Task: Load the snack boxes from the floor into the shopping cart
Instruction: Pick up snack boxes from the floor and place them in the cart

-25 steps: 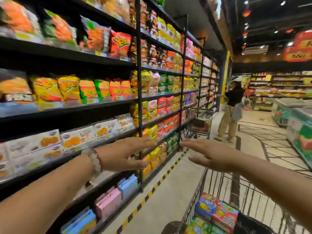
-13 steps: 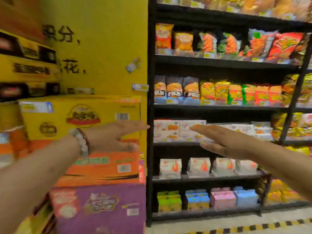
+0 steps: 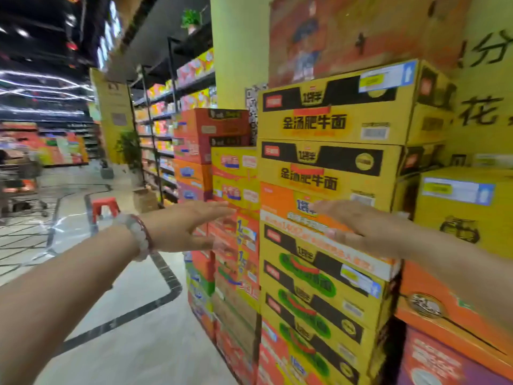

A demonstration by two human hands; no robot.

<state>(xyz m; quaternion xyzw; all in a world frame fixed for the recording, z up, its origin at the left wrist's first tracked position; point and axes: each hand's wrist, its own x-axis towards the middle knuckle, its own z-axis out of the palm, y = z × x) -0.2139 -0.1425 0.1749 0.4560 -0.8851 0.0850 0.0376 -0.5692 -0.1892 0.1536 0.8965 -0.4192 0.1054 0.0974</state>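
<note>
**Both hands out, nothing picked up yet**

Nearest the camera, the left hand [image 3: 180, 229] and right hand [image 3: 358, 220] are both stretched forward with fingers straight and flat, holding nothing. They sit just in front of the big stack of cartons [image 3: 319, 245], which is my landmark for everything here. I can't tell if the fingertips actually touch the cardboard, too blurry.

The stack rises from the floor [image 3: 125, 315] in tall columns, yellow boxes over orange and green-printed ones. No shopping cart shows near the hands, so my read is this is the reach-for-a-box step, with loading still to come. Next move probably calls for spreading the palms onto the two sides of one carton and sliding it out level, since boxes sit on top of it at hand height.

Left of the stack the tiled aisle gives turning room. Further off on that side sit a red stool [image 3: 105, 205] and a small cardboard box [image 3: 144, 200], then shelving [image 3: 166, 120] running behind.
</note>
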